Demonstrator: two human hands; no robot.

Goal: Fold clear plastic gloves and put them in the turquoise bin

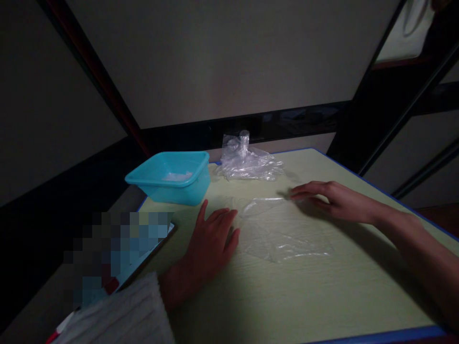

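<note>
A thin clear plastic bag (283, 234) lies spread almost flat on the pale yellow-green table. My left hand (214, 235) is at the bag's left edge, palm down with its fingers apart. At the far right corner of the bag, my right hand (335, 201) has its fingers stretched out. The fingertips there are at or just above the plastic; actual contact is hard to make out. Behind the flat bag sits a crumpled heap of clear plastic bags (249, 165).
A turquoise plastic basin (172, 191) with something whitish inside stands at the table's far left. Below it, a flat object (143, 253), mostly pixelated, lies along the left edge. Dark-framed panels (229, 62) rise behind the blue-edged table (287, 306).
</note>
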